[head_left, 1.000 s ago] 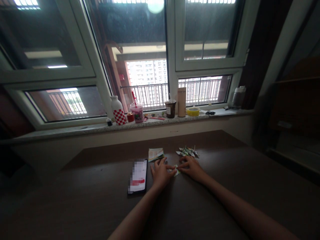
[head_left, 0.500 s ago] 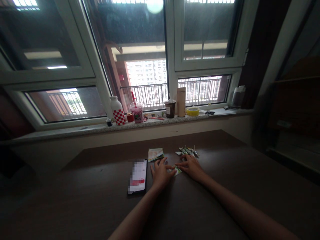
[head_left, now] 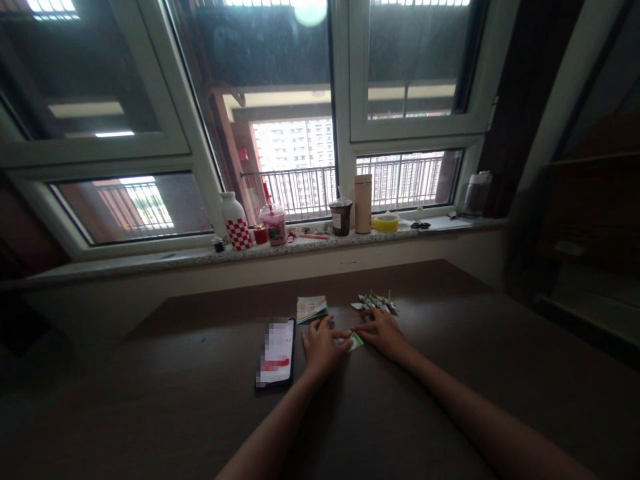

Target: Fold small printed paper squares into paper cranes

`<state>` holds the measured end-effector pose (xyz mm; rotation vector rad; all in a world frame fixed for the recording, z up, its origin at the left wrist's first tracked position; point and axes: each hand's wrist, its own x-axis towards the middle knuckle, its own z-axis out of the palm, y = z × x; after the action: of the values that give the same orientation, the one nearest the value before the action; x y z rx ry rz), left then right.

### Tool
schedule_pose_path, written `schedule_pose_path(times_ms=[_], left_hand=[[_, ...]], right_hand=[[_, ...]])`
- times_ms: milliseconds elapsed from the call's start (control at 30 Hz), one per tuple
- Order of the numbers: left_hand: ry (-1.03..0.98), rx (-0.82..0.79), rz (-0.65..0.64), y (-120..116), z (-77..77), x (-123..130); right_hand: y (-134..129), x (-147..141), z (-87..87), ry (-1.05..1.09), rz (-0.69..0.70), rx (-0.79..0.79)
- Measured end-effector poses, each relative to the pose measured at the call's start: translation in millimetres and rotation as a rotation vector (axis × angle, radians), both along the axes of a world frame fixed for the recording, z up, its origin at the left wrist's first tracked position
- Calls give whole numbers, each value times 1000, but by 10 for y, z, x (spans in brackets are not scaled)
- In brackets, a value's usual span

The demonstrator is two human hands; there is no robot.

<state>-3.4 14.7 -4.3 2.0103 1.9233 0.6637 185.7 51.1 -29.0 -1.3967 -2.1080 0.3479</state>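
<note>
A small green-and-white piece of paper (head_left: 356, 342) lies on the dark table between my hands. My left hand (head_left: 321, 345) presses its left side with thumb and index finger, the other fingers bent and resting on the table. From the right, the fingertips of my right hand (head_left: 386, 333) touch the upper edge of the same paper. My fingers hide part of it. Just beyond my right hand is a heap of small folded paper pieces (head_left: 377, 302). A stack of printed paper sheets (head_left: 311, 309) lies past my left fingertips.
Left of my left hand lies a phone (head_left: 277, 353) with its screen lit. On the windowsill (head_left: 200, 261) stand a checkered bottle (head_left: 236, 223), a pink drink cup (head_left: 273, 225), a dark drink cup (head_left: 341, 217), a tan flask (head_left: 363, 204) and yellow tape (head_left: 386, 223).
My right fingertips have shifted very slightly on the paper, and a little more of it shows. Everything else stays in place.
</note>
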Motion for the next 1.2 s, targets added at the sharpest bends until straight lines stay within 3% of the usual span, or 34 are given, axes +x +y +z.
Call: schedule_pose_path(times_ms=[533, 1200], left_hand=[[48, -1, 0, -33, 17, -20], [57, 4, 8, -43, 27, -20]], right_hand=[[-51, -151, 109, -1, -124, -35], [-104, 10, 88, 1, 49, -71]])
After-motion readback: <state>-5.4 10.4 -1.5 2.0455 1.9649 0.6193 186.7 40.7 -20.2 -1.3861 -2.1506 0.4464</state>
